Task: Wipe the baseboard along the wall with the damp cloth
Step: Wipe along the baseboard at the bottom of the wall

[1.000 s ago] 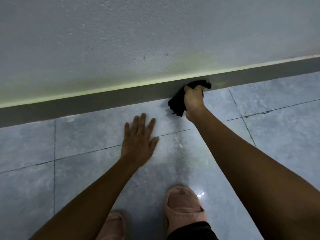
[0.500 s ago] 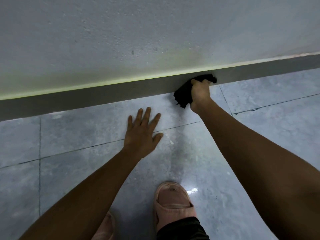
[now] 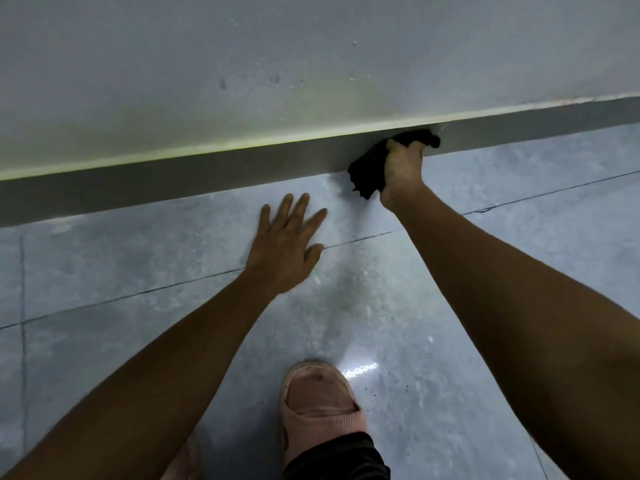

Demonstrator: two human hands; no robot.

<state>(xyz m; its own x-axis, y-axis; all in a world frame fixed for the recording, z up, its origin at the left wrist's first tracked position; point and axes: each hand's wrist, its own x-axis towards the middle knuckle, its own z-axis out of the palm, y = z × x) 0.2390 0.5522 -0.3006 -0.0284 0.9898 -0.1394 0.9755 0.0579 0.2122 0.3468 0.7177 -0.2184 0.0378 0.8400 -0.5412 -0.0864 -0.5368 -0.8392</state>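
Observation:
A dark grey baseboard (image 3: 194, 178) runs along the foot of the pale wall, slanting up to the right. My right hand (image 3: 401, 171) grips a black cloth (image 3: 369, 171) and presses it against the baseboard right of centre. The cloth bunches above my fingers and hangs down to the floor on the left of the hand. My left hand (image 3: 284, 244) lies flat on the grey floor tile, fingers spread, a short way left of and below the cloth.
A pale textured wall (image 3: 311, 64) fills the upper half. Glossy grey floor tiles (image 3: 519, 174) with dark grout lines stretch left and right. My foot in a pink slipper (image 3: 320, 400) stands at bottom centre, with a second slipper partly hidden under my left arm.
My right hand has slid the cloth a little to the right along the baseboard. My left hand stays flat on the floor, and the view has shifted slightly.

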